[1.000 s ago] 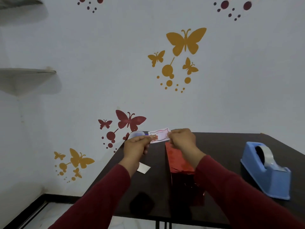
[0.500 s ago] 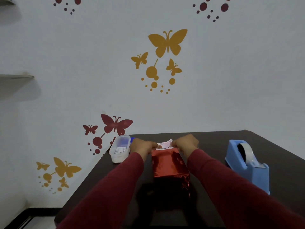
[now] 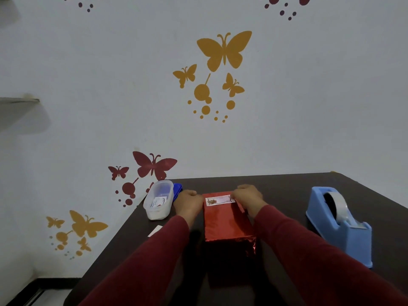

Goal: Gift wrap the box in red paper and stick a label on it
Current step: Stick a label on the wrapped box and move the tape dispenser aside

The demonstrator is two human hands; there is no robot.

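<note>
- Behind the dark table (image 3: 287, 188) rises a pale wall (image 3: 110, 85) stuck with yellow butterfly decals (image 3: 224, 50) and dark red butterfly decals (image 3: 154, 165).
- On the table in front of me lies the box (image 3: 227, 221), fully covered in shiny red paper, its long side running away from me.
- The white label (image 3: 219, 200) sits on the box's top face at the far end, lying flat across it.
- My left hand (image 3: 188, 204) rests at the label's left end with fingers curled in; whether they pinch the label's edge or only press beside it I cannot tell.
- My right hand (image 3: 248, 196) lies at the label's right end, fingers bent down onto the box top, touching the label's edge.
- Both my sleeves are dark red.
- Left of my left hand stands a clear plastic container (image 3: 157, 200) with small papers inside, a blue lid (image 3: 177, 189) just behind it.
- A small white paper scrap (image 3: 155, 231) lies near the table's left edge.
- A blue tape dispenser (image 3: 339, 224) stands well to the right of the box.
</note>
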